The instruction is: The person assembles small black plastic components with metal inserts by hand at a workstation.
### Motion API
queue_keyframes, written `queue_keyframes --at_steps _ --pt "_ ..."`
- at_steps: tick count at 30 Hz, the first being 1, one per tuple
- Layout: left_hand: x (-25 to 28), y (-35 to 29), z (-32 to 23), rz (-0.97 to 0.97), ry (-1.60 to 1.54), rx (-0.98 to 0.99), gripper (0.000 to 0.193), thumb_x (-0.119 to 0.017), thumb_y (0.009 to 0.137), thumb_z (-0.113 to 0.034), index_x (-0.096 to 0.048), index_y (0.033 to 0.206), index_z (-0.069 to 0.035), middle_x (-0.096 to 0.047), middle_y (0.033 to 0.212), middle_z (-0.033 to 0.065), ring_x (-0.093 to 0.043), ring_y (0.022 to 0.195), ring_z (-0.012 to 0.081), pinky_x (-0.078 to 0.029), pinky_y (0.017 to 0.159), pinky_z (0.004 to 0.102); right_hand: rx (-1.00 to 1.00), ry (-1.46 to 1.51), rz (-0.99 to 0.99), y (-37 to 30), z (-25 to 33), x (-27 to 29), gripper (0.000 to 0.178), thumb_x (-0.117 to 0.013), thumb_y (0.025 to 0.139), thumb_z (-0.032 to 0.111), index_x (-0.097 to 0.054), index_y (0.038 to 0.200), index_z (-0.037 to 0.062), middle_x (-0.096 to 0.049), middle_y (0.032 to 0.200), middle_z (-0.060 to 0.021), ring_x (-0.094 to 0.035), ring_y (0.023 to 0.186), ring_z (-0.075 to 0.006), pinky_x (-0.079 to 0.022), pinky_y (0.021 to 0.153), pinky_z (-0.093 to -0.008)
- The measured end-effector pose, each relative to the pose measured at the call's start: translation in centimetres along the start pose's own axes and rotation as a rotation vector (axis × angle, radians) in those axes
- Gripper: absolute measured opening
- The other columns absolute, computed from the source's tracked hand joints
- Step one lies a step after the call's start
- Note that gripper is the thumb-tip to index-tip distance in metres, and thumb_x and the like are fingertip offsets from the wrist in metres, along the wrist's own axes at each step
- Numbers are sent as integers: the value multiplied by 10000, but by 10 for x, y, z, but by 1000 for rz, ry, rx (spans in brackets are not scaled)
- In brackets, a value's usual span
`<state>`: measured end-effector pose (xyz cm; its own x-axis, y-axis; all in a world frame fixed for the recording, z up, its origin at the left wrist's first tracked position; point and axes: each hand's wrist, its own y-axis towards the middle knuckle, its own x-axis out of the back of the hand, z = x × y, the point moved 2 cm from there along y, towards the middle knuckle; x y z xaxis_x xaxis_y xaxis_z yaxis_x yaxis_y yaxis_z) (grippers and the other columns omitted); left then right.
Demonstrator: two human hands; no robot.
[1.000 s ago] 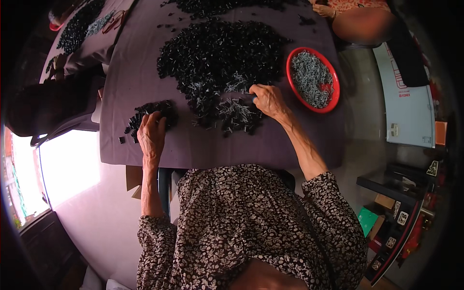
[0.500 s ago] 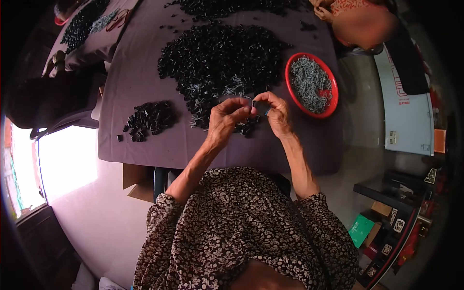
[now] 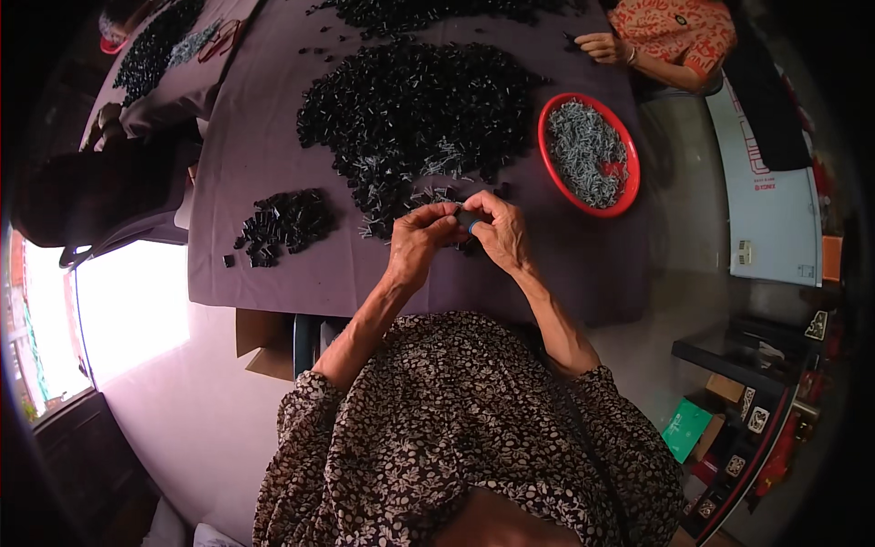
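Fingertips: the left hand (image 3: 415,244) and right hand (image 3: 503,239) meet over the near edge of the heap, thumbs and forefingers drawn together, both pinching at one spot.
Dark piece: the small dark piece (image 3: 466,219) sits between the two sets of fingertips, the left ones at its left end, the right ones around its right (its outline is too small to make out).
Blue band: a narrow blue band (image 3: 473,227) shows beside the right thumb; whether it is worn or held, I cannot tell.
Loose pins: grey pins (image 3: 444,160) lie scattered on the heap just beyond the fingers.
Big heap: black pieces (image 3: 419,96) spread broadly ahead of both hands.
Small heap: a separate cluster of black pieces (image 3: 290,221) lies to the left, well apart from the left hand.
Red basin: beyond the right hand, the red basin (image 3: 597,212) holds more grey pins (some red bottom shows through).
Cloth: a purple-grey cloth (image 3: 244,164) lies under the heaps and basin.
Far right corner: a co-worker's hand (image 3: 602,47) is at the table edge, below an orange patterned sleeve (image 3: 715,47).
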<state>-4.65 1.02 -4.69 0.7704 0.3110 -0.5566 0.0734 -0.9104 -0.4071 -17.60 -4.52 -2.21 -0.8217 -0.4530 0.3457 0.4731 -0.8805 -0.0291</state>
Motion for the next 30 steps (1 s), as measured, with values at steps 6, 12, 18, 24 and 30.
queue_keyframes --at_steps 6,12,18,24,30 --pt "8 6 7 56 -17 41 181 -554 824 -14 -577 994 43 -616 864 92 -614 730 157 -527 699 268 17 -36 17 3 -9 0 175 -523 689 -34 -551 856 8 -586 693 -86 -561 616 -132 -454 572 -260" --pt "10 7 6 88 -114 55 208 -558 832 -42 -562 1020 47 -615 867 101 -609 737 158 -530 700 276 184 -337 -118 22 -10 15 177 -537 668 -33 -564 831 30 -599 724 -123 -588 634 -255 -460 572 -333" --pt "7 4 -5 76 -48 32 218 -561 836 -50 -564 1030 49 -616 868 104 -605 738 152 -527 691 271 357 -726 -84 54 -33 11 189 -523 653 -34 -570 821 39 -595 772 -128 -581 687 -321 -468 603 -388" --pt "12 0 -17 29 101 -78 217 -575 828 -48 -581 1023 48 -623 866 92 -601 731 134 -524 692 264 264 -508 2 50 -23 22 175 -560 651 -16 -574 819 32 -594 727 -120 -581 626 -276 -455 556 -351" --pt "7 6 -19 77 88 -126 240 -574 839 -91 -575 1044 34 -630 878 91 -605 744 135 -514 694 264 -43 126 91 43 -7 26 95 -581 706 14 -572 801 15 -597 684 -53 -581 632 -144 -457 608 -263"
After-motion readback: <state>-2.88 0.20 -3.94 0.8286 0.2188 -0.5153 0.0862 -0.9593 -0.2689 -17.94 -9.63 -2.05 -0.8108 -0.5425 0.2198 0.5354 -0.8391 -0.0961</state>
